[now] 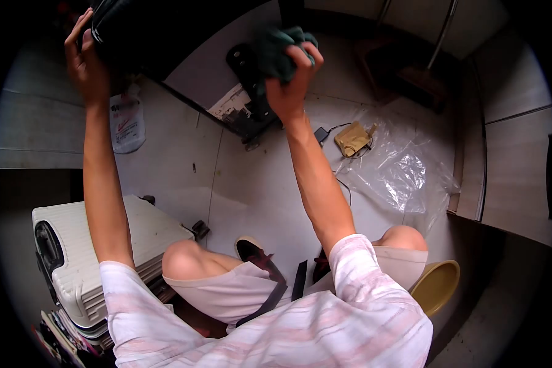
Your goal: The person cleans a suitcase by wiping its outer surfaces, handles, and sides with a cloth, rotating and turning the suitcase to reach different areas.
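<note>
My right hand (293, 76) is closed around a crumpled dark green cloth (279, 54), raised in front of a large black case-like object (159, 37). The cloth is partly blurred and sits near the object's grey panel (205, 58). At the upper left, my left hand (91, 70) grips the edge of this black object, with its thumb by a shiny rim. Much of the object is lost in shadow, so its exact kind is hard to make out.
A white ribbed suitcase (119, 245) lies at my left. Before me on the floor are a white plastic bag (127, 122), clear plastic wrap (389, 175), a brown packet (352, 139) and a cable. A yellow bin (438, 287) is by my right knee; a broom (424, 76) stands behind.
</note>
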